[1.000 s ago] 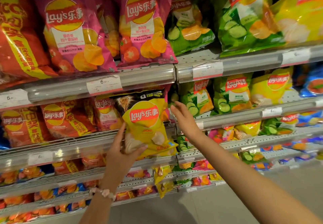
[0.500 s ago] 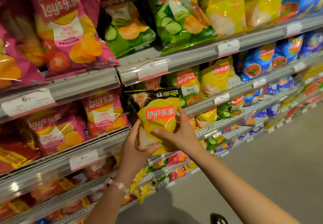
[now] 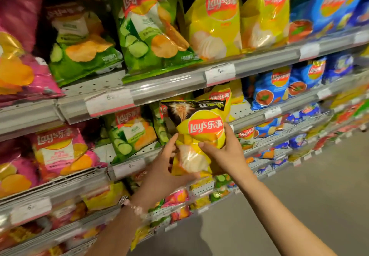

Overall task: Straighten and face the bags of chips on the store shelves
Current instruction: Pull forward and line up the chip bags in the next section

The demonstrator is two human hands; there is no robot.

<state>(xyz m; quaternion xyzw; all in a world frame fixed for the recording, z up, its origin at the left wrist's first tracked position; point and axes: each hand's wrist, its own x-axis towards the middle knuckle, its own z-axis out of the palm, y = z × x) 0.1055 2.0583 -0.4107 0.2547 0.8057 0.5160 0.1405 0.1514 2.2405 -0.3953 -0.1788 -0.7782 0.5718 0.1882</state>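
Glossy crinkled yellow chip bag [image 3: 201,136], upright, gripped by both hands: left [image 3: 163,168], right [image 3: 225,154].

Yellow bag [image 3: 199,136] in my hands: glossy crinkled plastic film. Shelf rail [image 3: 259,61]: smooth grey metal. Floor [image 3: 299,186]: matt.

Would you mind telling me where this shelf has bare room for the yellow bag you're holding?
Bare perforated shelf shows right of the held yellow bag, before the blue bags. Another bare strip lies below the left green bag on the top shelf. Elsewhere bags crowd together.
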